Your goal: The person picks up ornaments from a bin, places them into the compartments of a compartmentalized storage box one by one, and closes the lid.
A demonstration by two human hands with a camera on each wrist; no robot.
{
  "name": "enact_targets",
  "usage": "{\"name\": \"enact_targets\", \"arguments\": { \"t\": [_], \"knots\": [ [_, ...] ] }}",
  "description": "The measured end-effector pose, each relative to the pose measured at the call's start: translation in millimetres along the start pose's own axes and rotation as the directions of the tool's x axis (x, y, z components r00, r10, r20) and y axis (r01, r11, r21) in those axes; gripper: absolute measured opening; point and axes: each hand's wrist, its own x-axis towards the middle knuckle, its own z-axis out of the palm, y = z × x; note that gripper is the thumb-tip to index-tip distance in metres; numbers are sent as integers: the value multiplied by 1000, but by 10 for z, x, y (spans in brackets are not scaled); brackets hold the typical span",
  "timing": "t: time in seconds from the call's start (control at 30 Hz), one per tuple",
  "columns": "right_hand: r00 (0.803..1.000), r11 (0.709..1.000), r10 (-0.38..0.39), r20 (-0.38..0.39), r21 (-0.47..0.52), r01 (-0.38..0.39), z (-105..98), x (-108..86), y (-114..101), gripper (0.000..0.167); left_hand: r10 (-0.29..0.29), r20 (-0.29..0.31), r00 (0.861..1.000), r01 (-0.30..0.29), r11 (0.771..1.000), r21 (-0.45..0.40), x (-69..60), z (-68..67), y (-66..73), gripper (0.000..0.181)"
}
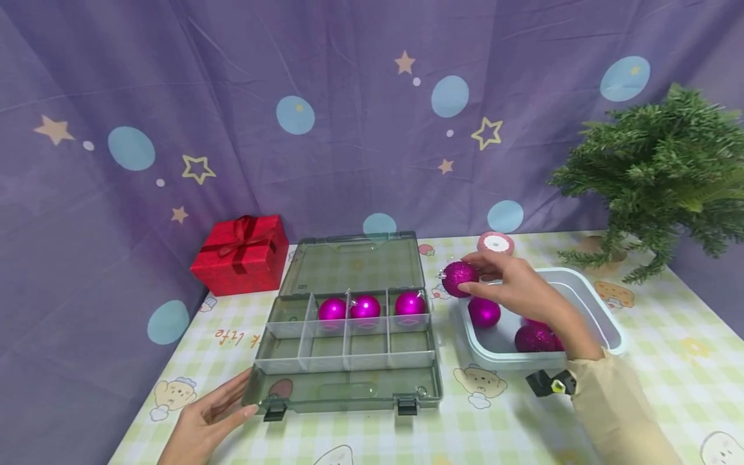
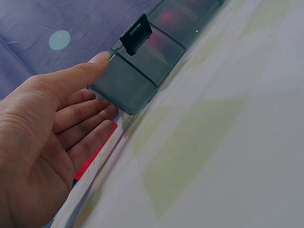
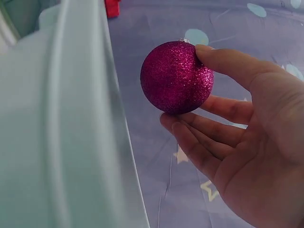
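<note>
One glittery ball [image 1: 459, 279] above "life" tablecloth [image 1: 500, 439]

- A glittery magenta bauble [image 1: 460, 279] is held by the right hand [image 1: 517, 285] near the tub [image 1: 494, 358]'s far-left corner.
- A grey divided box [image 1: 314, 391] is open, its front-left corner touched by the left hand [image 1: 202, 416].

Divided case [image 1: 314, 391], one, with front latches [image 1: 407, 406], two; smooth baubles [image 1: 365, 310] inside, three; glitter bauble [image 1: 460, 279] held up, one. Pale-blue tub [image 1: 506, 359], one; tub baubles [image 1: 484, 312], at least three, some partly hidden. Gift box [image 1: 244, 258], ribbon roll [image 1: 496, 243], tree [image 1: 668, 168]: one each.
</note>
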Motion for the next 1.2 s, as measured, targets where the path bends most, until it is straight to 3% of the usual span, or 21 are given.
{"name": "enact_targets", "arguments": {
  "t": [0.23,0.63,0.87,1.2],
  "knots": [
    [996,996,-82,28,40,81,124,147,-72,43,8,-2,1000,-8,1000,-5,8,2,-19,69],
    [991,988,-123,56,98,117,386,379,-235,49,29,-8,1000,-29,999,-13,-5,6,-20,68],
    [985,986,-142,98,101,132,543,510,-335,41,23,-8,1000,-23,1000,-9,-6,9,-18,68],
    [980,983,-145,138,131,127,791,672,-415,44,22,-12,1000,-22,1000,-12,-5,8,-22,67]
  ]
}}
